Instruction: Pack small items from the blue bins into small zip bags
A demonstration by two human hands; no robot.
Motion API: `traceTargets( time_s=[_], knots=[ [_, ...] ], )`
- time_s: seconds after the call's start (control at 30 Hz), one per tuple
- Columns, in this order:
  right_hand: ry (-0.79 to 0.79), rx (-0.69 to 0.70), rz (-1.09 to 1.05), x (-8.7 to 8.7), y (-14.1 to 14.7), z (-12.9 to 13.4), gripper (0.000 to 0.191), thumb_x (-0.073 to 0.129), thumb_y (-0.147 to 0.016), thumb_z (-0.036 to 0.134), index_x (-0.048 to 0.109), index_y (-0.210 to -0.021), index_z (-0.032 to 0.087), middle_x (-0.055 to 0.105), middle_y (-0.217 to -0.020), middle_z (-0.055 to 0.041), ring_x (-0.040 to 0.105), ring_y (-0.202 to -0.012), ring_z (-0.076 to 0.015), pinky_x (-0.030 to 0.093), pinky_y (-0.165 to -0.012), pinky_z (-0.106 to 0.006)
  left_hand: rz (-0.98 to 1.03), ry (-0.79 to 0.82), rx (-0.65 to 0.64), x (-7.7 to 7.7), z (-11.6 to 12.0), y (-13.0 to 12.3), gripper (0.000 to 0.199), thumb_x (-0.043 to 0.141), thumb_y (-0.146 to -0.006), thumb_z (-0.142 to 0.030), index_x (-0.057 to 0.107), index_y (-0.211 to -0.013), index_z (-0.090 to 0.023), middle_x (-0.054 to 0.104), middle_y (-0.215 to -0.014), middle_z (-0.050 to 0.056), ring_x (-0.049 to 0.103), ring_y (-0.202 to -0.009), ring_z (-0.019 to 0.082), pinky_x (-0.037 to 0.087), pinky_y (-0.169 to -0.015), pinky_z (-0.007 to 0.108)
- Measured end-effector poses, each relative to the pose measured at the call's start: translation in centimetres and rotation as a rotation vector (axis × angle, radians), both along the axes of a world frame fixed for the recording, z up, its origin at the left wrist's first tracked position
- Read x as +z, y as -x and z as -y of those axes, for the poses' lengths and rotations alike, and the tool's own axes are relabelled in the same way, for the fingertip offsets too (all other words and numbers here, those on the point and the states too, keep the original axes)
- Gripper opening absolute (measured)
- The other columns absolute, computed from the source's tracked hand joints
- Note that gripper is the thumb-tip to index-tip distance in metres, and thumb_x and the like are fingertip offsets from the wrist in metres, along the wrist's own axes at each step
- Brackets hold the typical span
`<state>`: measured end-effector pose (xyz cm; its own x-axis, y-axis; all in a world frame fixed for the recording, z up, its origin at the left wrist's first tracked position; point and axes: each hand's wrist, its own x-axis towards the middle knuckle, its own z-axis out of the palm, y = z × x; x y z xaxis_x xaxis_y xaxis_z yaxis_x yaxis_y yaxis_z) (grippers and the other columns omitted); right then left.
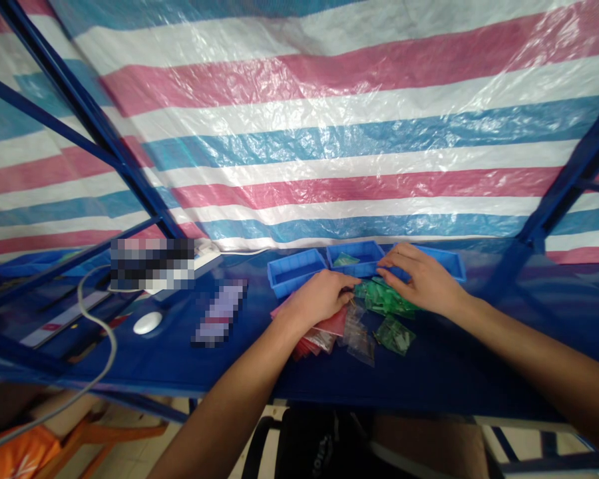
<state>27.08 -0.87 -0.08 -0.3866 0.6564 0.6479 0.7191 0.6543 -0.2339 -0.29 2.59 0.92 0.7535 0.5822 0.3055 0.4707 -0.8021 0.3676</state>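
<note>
My left hand (325, 297) is over a pile of red packets (312, 342), its fingers curled and close together at the edge of some clear plastic bags (358, 340). Whatever lies between those fingertips is too small to make out. Green packets (387, 299) are heaped to the right of it. Above that heap is my right hand (422, 278), thumb and fingers apart, with nothing visible between them. A separate green packet (395, 334) rests nearer the table's front. Beyond the hands, the middle blue bin (369, 269) contains a green packet (346, 259).
The left blue bin (299, 283) and right blue bin (456, 267) flank the middle one. A white computer mouse (148, 323), a blurred-out flat object (220, 313) and a pale cable (112, 356) are at left. Blue frame posts (554, 193) and a striped sheet (354, 133) stand behind.
</note>
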Motion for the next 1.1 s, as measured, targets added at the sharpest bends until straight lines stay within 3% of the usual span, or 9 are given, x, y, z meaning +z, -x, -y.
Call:
traceTargets(
  time_s=[0.17, 0.37, 0.53, 0.67, 0.8, 0.97, 1.1],
  knots=[
    [0.069, 0.072, -0.071, 0.2, 1.1, 0.8, 0.019, 0.061, -0.104, 0.037, 0.076, -0.112, 0.029, 0.073, -0.105, -0.0107, 0.069, -0.101, -0.0321, 0.058, -0.091, -0.049, 0.018, 0.005, 0.010, -0.2, -0.2, 0.0, 0.034, 0.067, -0.089, -0.010, 0.083, -0.114, -0.025, 0.084, -0.110, 0.005, 0.081, -0.098, 0.023, 0.061, -0.097, 0.032],
    [0.095, 0.092, -0.094, -0.1, 1.4, 0.9, 0.019, 0.061, -0.104, 0.037, 0.076, -0.110, 0.028, 0.074, -0.104, -0.0104, 0.070, -0.099, -0.0310, 0.059, -0.089, -0.049, -0.041, -0.047, 0.038, 0.0, 0.0, 0.0, 0.025, 0.072, -0.093, -0.026, 0.081, -0.116, -0.022, 0.083, -0.116, 0.008, 0.079, -0.107, 0.027, 0.059, -0.103, 0.037],
    [0.138, 0.091, -0.141, 0.1, 1.6, 1.2, 0.020, 0.063, -0.103, 0.040, 0.078, -0.108, 0.029, 0.075, -0.104, -0.0107, 0.071, -0.098, -0.0311, 0.062, -0.083, -0.046, -0.028, -0.009, 0.038, 0.0, -0.2, -0.1, 0.029, 0.072, -0.091, -0.019, 0.080, -0.119, -0.021, 0.082, -0.118, 0.008, 0.079, -0.106, 0.024, 0.060, -0.098, 0.033],
    [0.136, 0.099, -0.148, 0.1, 1.6, 1.2, 0.021, 0.063, -0.102, 0.042, 0.078, -0.108, 0.028, 0.075, -0.103, -0.0106, 0.071, -0.096, -0.0308, 0.062, -0.081, -0.046, -0.002, -0.007, 0.044, 0.4, 0.1, -0.1, 0.019, 0.072, -0.092, -0.020, 0.081, -0.109, -0.021, 0.083, -0.109, 0.006, 0.079, -0.100, 0.024, 0.061, -0.092, 0.032],
    [0.113, 0.086, -0.122, 0.0, 1.7, 1.2, 0.021, 0.059, -0.105, 0.039, 0.076, -0.110, 0.028, 0.074, -0.104, -0.0107, 0.070, -0.097, -0.0304, 0.061, -0.085, -0.047, 0.083, -0.049, 0.041, 1.0, 0.4, -0.3, 0.021, 0.072, -0.095, -0.027, 0.080, -0.114, -0.021, 0.083, -0.113, 0.006, 0.079, -0.102, 0.024, 0.061, -0.095, 0.033],
    [0.104, 0.097, -0.166, 0.1, 1.7, 1.3, 0.019, 0.061, -0.104, 0.038, 0.076, -0.112, 0.028, 0.075, -0.104, -0.0102, 0.071, -0.097, -0.0309, 0.059, -0.087, -0.048, 0.255, -0.074, 0.016, 1.6, 0.6, -0.4, 0.024, 0.069, -0.097, -0.017, 0.080, -0.118, -0.021, 0.082, -0.120, 0.005, 0.079, -0.108, 0.021, 0.060, -0.100, 0.032],
    [0.208, 0.114, -0.281, -0.3, 1.9, 1.2, 0.030, 0.069, -0.100, 0.044, 0.073, -0.127, 0.031, 0.077, -0.118, -0.0089, 0.074, -0.101, -0.0312, 0.062, -0.087, -0.047, 0.410, -0.071, -0.051, 2.3, 1.4, -0.7, 0.023, 0.063, -0.103, -0.019, 0.079, -0.119, -0.022, 0.082, -0.120, 0.006, 0.079, -0.109, 0.019, 0.060, -0.101, 0.031]
  ],
)
